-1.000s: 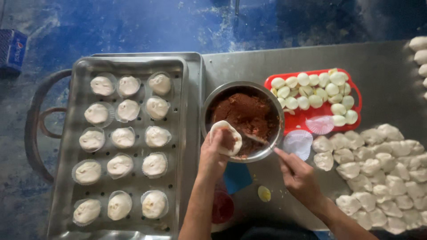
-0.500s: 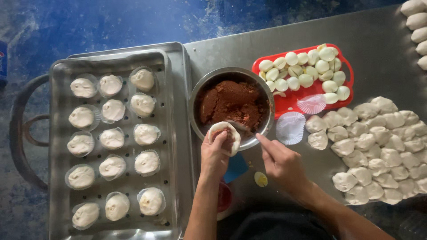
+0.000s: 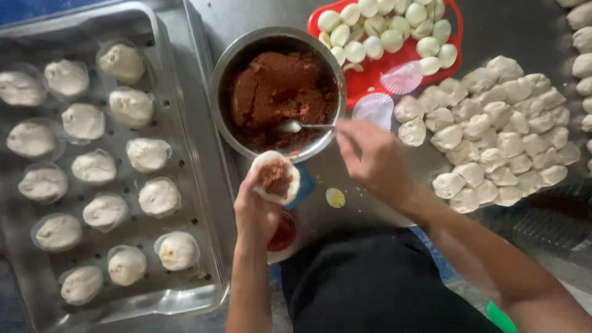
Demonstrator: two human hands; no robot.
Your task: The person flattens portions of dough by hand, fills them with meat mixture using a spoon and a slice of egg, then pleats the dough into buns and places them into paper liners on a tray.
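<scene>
1. Perforated steel tray [image 3: 185, 111] at left, filled with rows of dough buns [image 3: 148, 154]; steel bowl [image 3: 225, 80] of red-brown filling [image 3: 277, 86]; red tray [image 3: 370, 77] of halved eggs [image 3: 382, 31].
2. Left hand [image 3: 256, 209] cupped under dough round [image 3: 274, 179], filling on it; right hand [image 3: 373, 160] pinching spoon [image 3: 296, 126], tip inside bowl.
3. Since a moment ago: spoon back in bowl, dough now filled.
</scene>
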